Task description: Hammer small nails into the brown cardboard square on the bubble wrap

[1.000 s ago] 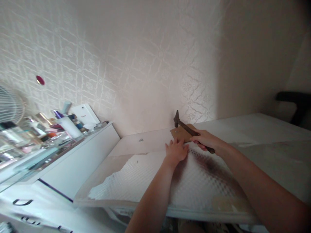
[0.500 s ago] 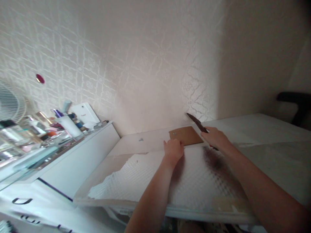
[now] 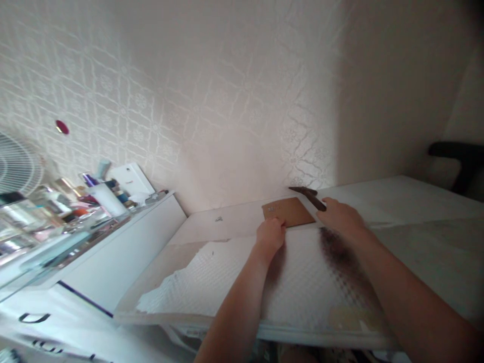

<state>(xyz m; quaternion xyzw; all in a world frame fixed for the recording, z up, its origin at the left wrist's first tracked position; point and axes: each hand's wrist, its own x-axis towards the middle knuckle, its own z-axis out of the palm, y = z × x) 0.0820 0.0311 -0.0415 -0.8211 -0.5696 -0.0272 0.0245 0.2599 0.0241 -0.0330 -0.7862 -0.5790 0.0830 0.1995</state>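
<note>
My left hand (image 3: 270, 234) is closed at the near left edge of a flat brown board (image 3: 293, 212), its fingers curled on that edge. The board lies on the white table, with small marks or bits, too small to make out, on its left part. In my right hand (image 3: 340, 218), just right of the board, is a dark hammer (image 3: 316, 202), gripped by its handle. The hammer's head points away from me, past the board's far right corner and close to the wall.
A torn white quilted sheet (image 3: 223, 272) covers the near part of the table (image 3: 378, 201). Small bits (image 3: 219, 219) lie left of the board. At left, a white cabinet (image 3: 128, 252) carries bottles and a white box (image 3: 132, 179). A fan (image 3: 17, 164) stands behind them. The patterned wall is at the back.
The hammer has turned in my right hand, so its head now shows crosswise and sits a little lower. My left hand and the board have stayed nearly still.
</note>
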